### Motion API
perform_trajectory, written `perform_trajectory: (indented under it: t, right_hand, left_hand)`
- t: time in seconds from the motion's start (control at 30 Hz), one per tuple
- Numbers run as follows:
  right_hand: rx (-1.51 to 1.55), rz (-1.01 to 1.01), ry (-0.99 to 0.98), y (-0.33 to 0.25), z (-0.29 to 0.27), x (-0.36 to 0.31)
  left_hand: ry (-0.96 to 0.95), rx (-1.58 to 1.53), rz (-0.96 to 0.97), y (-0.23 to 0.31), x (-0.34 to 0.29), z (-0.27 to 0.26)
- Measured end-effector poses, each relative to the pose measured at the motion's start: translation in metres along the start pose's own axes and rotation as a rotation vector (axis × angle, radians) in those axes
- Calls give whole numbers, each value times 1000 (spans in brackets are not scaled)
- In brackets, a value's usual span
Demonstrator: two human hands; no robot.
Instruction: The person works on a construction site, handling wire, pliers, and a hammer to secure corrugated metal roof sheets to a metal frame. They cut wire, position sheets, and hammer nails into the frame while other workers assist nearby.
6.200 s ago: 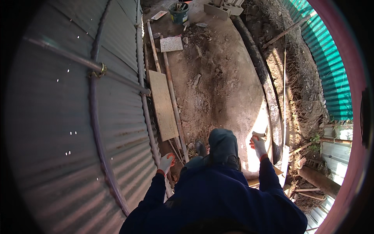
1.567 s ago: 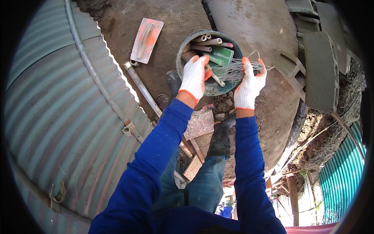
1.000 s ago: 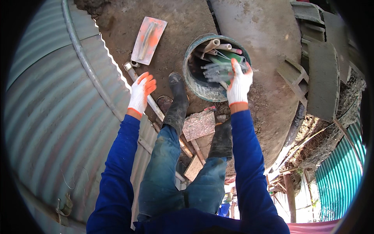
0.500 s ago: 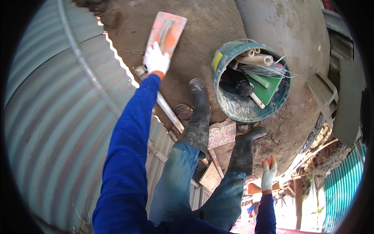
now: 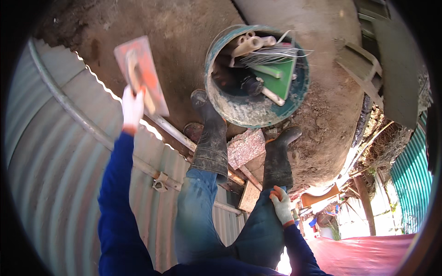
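Gripping the plastering float (image 5: 148, 72) by its handle (image 5: 135, 73) with the left hand (image 5: 132, 106), beside the bucket (image 5: 248, 123). Pick-up step, I reckon; next wants steady lifting. Right hand (image 5: 282, 205) at the knee (image 5: 261, 203), can't tell if pinching.

We count two gloved hands (image 5: 132, 108) (image 5: 282, 207), two rubber boots (image 5: 209, 135) (image 5: 277, 161), one bucket (image 5: 230, 108), one orange-smeared plastering float (image 5: 148, 76), one green float (image 5: 287, 73) and one speckled slab (image 5: 246, 147).

L grip (image 5: 132, 108) holds float (image 5: 151, 76) by hdl (image 5: 132, 66), R grip (image 5: 282, 208) nr R leg (image 5: 258, 218), bucket (image 5: 251, 117) in frt.
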State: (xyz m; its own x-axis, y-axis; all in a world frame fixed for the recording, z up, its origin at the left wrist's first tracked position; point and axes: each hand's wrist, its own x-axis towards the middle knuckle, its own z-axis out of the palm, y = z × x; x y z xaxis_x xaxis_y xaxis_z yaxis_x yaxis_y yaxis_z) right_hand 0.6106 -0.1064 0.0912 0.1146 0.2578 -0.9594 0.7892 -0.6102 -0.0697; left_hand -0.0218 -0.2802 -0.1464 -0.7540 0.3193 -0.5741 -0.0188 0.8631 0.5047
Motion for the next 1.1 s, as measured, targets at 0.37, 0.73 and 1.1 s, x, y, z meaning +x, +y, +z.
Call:
perform_trajectory:
  t: [0.37, 0.73, 1.1]
  right_hand:
    - [217, -36, -72, 2, -38, 3]
    - [468, 15, 13, 39, -72, -18]
    - [488, -10, 72, 72, -161, -56]
  left_hand:
    - [-345, 357, 495, 316, -230, -13]
    - [-210, 503, 316, 317, -152, 154]
    - [-291, 263, 16, 185, -320, 55]
